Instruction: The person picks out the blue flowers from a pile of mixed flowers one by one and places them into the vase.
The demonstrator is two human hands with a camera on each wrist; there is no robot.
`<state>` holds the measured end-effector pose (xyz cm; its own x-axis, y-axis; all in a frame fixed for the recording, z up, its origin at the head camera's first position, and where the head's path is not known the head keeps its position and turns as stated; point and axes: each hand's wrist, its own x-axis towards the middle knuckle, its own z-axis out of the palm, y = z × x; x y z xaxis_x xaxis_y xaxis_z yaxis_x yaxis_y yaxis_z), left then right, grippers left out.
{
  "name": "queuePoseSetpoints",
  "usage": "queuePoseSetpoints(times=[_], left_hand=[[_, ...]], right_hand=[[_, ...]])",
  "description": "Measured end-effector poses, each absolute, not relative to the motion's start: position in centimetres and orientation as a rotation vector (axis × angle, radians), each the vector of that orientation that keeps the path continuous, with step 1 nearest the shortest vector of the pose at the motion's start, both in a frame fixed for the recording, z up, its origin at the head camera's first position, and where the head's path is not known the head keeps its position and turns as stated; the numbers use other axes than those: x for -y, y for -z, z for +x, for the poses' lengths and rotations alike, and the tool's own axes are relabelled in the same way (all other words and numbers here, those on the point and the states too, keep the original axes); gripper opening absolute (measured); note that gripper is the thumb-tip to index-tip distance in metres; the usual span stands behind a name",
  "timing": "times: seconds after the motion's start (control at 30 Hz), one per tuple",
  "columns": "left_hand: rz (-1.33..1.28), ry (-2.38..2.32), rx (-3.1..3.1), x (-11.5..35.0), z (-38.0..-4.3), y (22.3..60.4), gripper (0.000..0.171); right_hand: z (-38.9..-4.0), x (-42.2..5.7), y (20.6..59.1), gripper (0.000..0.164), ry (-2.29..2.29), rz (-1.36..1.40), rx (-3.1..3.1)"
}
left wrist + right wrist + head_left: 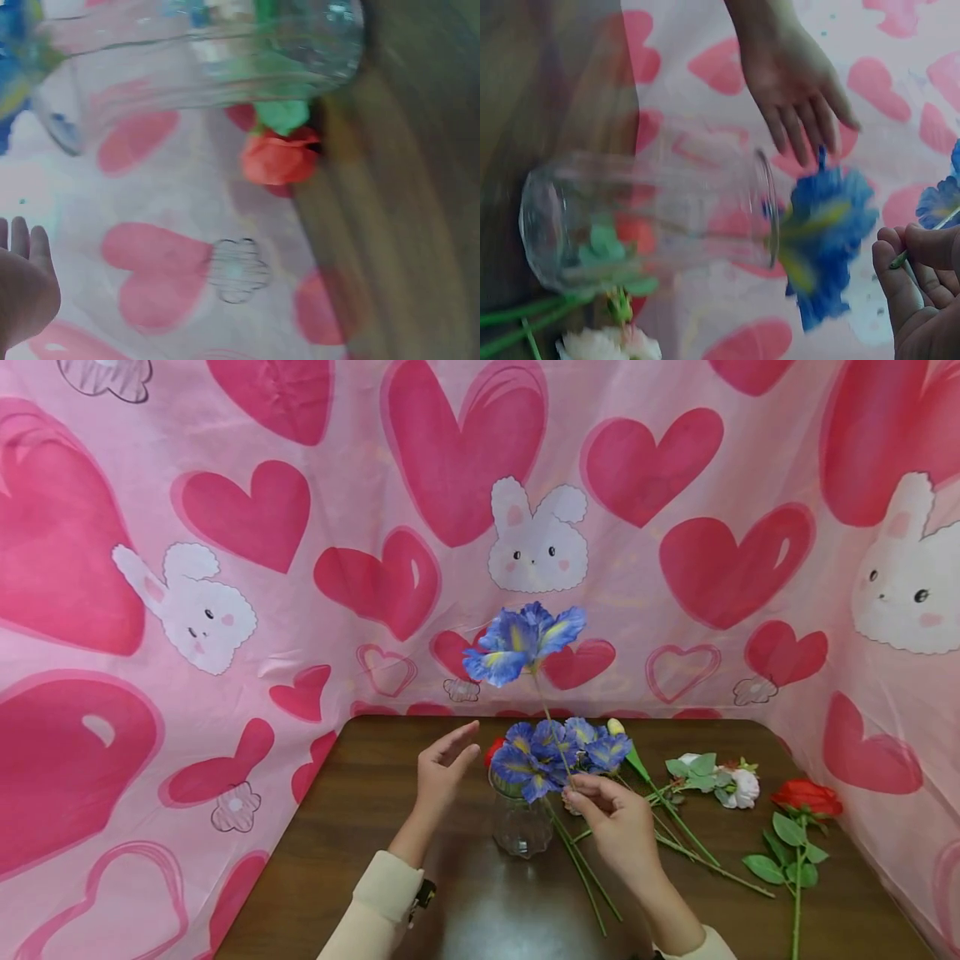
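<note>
My right hand (626,828) pinches the stem of a blue iris (517,645) between thumb and fingers, its bloom raised above the table. The stem's cut end shows at the fingertips in the right wrist view. Below stands a clear glass vase (522,832), upright on the table. Another blue iris (826,240) has its bloom at the vase's mouth and its stem down inside the glass. To the left of the vase, my left hand (441,777) is held in the air with fingers extended, touching nothing.
Behind the vase lies a red flower (277,159). More blue blooms (607,752), a green-wrapped bud (633,756), pale roses (742,787) and a red rose (806,797) lie rightward on the wooden table (345,877). A heart-patterned cloth hangs around it.
</note>
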<state>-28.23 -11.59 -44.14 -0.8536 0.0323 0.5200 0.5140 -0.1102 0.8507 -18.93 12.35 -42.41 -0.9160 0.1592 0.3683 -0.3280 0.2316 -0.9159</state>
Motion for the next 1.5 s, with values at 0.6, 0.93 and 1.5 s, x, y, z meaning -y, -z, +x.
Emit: queuePoseSetpoints(times=[0.6, 0.93, 1.5], left_hand=[[-0.952, 2.145, 1.538, 9.7, -25.8, 40.2, 0.037], [-0.882, 2.27, 1.475, 9.5, -25.5, 39.7, 0.021], [-0.69, 2.321, 1.558, 10.1, -25.3, 39.2, 0.02]], right_hand=[[-18.0, -8.3, 44.1, 0.022, -1.662, 0.385, 2.101], [-18.2, -7.8, 44.9, 0.021, -1.606, 0.427, 2.119], [-18.0, -7.9, 45.1, 0.019, -1.753, 0.425, 2.229]])
